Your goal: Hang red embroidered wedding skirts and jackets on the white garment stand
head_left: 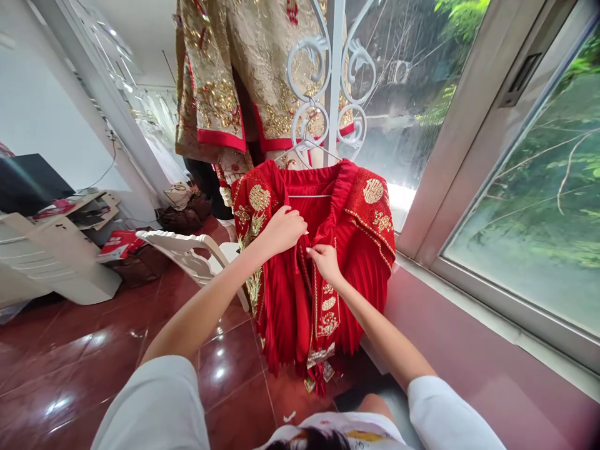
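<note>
A red pleated skirt (363,275) with gold embroidered panels hangs on a wire hanger (323,150) in front of me. My left hand (288,230) is closed on the red cloth just below the gathered waistband, at the front. Slightly lower and to the right, my right hand (325,259) pinches the cloth near the top of the embroidered front strip. A small gap lies between the two hands. What exactly sits between the fingertips is partly hidden.
Behind the skirt, a gold-and-cream embroidered garment (272,81) hangs by a white scrolled metal rack (335,75). A white chair (187,242) stands at left, near bags (185,215) and a desk (51,250). Windows (525,206) and a ledge (450,337) border the right.
</note>
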Demonstrator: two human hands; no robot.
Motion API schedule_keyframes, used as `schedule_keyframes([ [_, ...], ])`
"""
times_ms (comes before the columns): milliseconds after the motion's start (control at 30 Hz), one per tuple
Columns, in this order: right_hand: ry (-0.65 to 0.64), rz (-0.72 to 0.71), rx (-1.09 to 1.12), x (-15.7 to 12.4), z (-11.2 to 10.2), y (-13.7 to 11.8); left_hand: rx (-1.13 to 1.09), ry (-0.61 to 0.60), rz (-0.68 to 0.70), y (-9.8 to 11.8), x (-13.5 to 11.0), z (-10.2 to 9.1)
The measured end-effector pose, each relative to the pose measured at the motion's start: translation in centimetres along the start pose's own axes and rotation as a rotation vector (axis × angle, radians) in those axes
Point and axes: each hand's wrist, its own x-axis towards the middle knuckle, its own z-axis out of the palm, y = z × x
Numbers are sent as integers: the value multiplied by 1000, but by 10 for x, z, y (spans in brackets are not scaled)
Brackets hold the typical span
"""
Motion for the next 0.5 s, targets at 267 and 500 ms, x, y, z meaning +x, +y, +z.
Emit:
schedule_keyframes([
  [267, -154, 156, -457, -54, -26, 12, -78, 11, -206, -23, -15, -6],
  [500, 663, -97, -693, 37, -57, -92, -110, 444, -965, -14, 22, 2],
])
